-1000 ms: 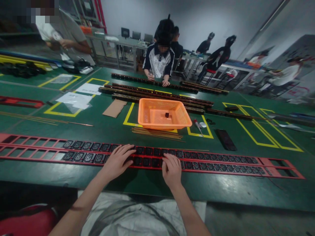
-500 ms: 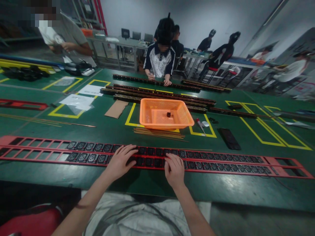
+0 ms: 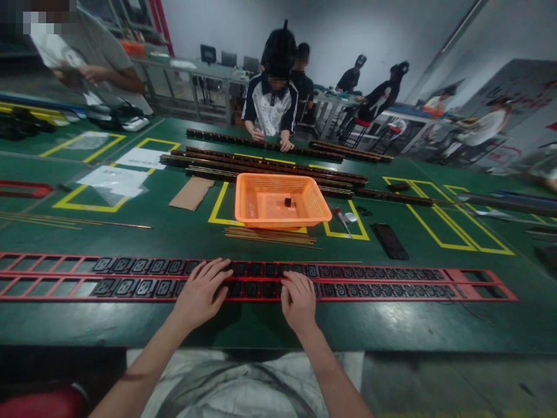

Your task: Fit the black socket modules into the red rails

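Two long red frames (image 3: 478,283) lie side by side along the near part of the table, with rows of black power sockets (image 3: 140,266) set in them. My left hand (image 3: 202,293) rests over both frames left of the middle, fingers stretched out and thumb apart. A short way to the right, my right hand (image 3: 301,299) touches the sockets with its fingertips, fingers lightly bent and thumb off to the side. Neither hand visibly holds anything. Sockets beneath both palms are hidden. At the left end the frame openings show no sockets.
Beyond the frames stands an orange basket (image 3: 282,223) with a small black piece (image 3: 288,202) inside. Thin rods (image 3: 270,237) lie before it. A screwdriver (image 3: 343,222) and a phone (image 3: 390,241) lie to its right. Across the table a co-worker (image 3: 274,104) handles long dark strips (image 3: 278,168).
The view has swung a little to the right and levelled, so everything sits further left. Both hands stay at about the same place on the frames.
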A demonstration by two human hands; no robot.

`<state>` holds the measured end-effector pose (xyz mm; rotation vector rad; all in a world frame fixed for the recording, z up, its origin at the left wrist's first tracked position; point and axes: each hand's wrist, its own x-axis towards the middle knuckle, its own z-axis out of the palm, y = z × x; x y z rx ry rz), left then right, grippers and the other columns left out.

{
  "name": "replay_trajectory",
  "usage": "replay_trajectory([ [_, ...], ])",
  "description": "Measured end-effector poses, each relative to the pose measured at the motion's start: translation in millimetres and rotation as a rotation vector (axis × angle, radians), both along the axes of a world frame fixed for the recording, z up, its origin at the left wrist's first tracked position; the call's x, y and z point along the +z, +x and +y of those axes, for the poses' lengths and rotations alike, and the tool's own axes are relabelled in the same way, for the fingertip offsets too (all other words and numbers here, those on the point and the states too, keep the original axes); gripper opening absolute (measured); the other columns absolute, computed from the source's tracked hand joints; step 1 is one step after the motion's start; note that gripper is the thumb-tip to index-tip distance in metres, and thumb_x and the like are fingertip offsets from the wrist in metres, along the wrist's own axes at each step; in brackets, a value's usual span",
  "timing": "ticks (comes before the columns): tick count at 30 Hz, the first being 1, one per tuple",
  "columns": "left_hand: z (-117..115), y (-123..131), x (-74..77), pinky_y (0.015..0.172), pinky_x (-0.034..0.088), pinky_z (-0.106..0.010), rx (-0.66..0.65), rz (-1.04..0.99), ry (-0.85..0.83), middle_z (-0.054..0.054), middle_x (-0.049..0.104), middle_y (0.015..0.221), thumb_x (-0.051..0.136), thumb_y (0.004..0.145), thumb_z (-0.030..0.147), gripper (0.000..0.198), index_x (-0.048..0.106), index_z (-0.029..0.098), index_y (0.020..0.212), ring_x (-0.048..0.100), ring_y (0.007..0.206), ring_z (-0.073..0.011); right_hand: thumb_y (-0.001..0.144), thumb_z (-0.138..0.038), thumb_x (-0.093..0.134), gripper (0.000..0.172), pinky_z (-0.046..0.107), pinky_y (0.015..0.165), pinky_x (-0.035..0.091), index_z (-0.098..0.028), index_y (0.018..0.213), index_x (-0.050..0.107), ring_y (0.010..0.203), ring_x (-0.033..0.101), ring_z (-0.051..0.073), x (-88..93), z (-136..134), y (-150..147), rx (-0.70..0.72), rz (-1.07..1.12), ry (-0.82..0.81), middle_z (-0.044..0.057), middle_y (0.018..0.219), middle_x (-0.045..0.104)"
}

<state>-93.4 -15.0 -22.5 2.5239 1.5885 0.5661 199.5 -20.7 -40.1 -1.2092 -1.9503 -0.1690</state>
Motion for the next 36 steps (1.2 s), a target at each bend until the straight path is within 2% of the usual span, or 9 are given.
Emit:
replay_trajectory([
  [4, 0.3, 2.8, 1.0, 0.121, 0.032, -0.054, 0.014, 0.005, 0.005, -0.004, 0.058, 0.150, 0.051, 0.093, 0.027, 0.036, 0.065, 0.026, 0.126, 0.049, 0.141, -0.0274, 0.093, -0.009, 0.054, 0.019, 0.043, 0.097, 0.049, -0.020, 0.103, 0.066, 0.108, 0.065, 0.023, 0.3, -0.1, -0.2, -0.004, 0.001, -0.005, 0.008, 0.113, 0.074],
  [9, 0.6, 5.9, 0.5, 0.119, 0.035, -0.055, 0.041, 0.014, 0.012, -0.004, 0.060, 0.148, 0.051, 0.092, 0.027, 0.033, 0.069, 0.025, 0.119, 0.051, 0.139, -0.0289, 0.092, -0.009, 0.054, 0.020, 0.042, 0.098, 0.049, -0.020, 0.102, 0.066, 0.108, 0.066, 0.022, 1.2, -0.6, -0.8, -0.009, 0.004, -0.008, 0.007, 0.113, 0.074],
  [13, -1.8, 3.8, -2.7, 0.120, 0.034, -0.054, 0.024, 0.020, 0.034, -0.004, 0.056, 0.151, 0.048, 0.096, 0.030, 0.039, 0.066, 0.025, 0.130, 0.049, 0.143, -0.0279, 0.093, -0.010, 0.053, 0.020, 0.042, 0.098, 0.049, -0.021, 0.101, 0.067, 0.107, 0.066, 0.022, -0.2, -0.9, -1.3, -0.022, 0.008, -0.003, 0.007, 0.111, 0.075],
  [17, -2.6, -6.8, -6.4, 0.120, 0.036, -0.053, -0.003, 0.052, 0.023, -0.003, 0.050, 0.156, 0.045, 0.099, 0.036, 0.045, 0.059, 0.028, 0.141, 0.047, 0.144, -0.0270, 0.093, -0.011, 0.053, 0.019, 0.043, 0.097, 0.050, -0.021, 0.101, 0.067, 0.107, 0.066, 0.022, -1.7, -1.2, -1.2, -0.020, 0.016, -0.010, 0.007, 0.111, 0.075],
  [21, 0.4, -24.7, -10.0, 0.120, 0.036, -0.054, 0.031, 0.069, -0.004, -0.003, 0.049, 0.157, 0.045, 0.100, 0.042, 0.047, 0.058, 0.028, 0.143, 0.046, 0.145, -0.0278, 0.094, -0.011, 0.053, 0.019, 0.044, 0.097, 0.050, -0.021, 0.103, 0.066, 0.108, 0.066, 0.023, -1.0, -1.4, -0.9, -0.013, 0.008, -0.015, 0.007, 0.112, 0.074],
  [25, 4.0, -39.8, -11.5, 0.122, 0.036, -0.049, -0.019, 0.048, -0.036, -0.004, 0.047, 0.158, 0.045, 0.100, 0.045, 0.049, 0.057, 0.027, 0.144, 0.045, 0.146, -0.0254, 0.094, -0.010, 0.053, 0.019, 0.044, 0.097, 0.049, -0.021, 0.102, 0.066, 0.108, 0.066, 0.023, 0.4, -0.8, -0.7, -0.015, 0.010, -0.009, 0.007, 0.111, 0.074],
  [32, 6.1, -47.8, -6.0, 0.122, 0.034, -0.052, -0.028, 0.061, -0.082, -0.005, 0.049, 0.157, 0.044, 0.101, 0.042, 0.046, 0.058, 0.029, 0.142, 0.045, 0.146, -0.0248, 0.093, -0.010, 0.054, 0.019, 0.043, 0.098, 0.048, -0.020, 0.102, 0.067, 0.108, 0.066, 0.022, 0.0, -0.5, -0.9, -0.010, 0.013, -0.011, 0.007, 0.112, 0.074],
  [36, 6.4, -50.7, -3.8, 0.120, 0.037, -0.053, 0.012, 0.025, -0.097, -0.006, 0.053, 0.154, 0.048, 0.098, 0.047, 0.046, 0.063, 0.028, 0.137, 0.049, 0.143, -0.0273, 0.093, -0.010, 0.053, 0.019, 0.044, 0.099, 0.048, -0.020, 0.103, 0.066, 0.109, 0.065, 0.023, -0.8, -0.7, -0.5, -0.001, 0.017, -0.020, 0.008, 0.113, 0.074],
])
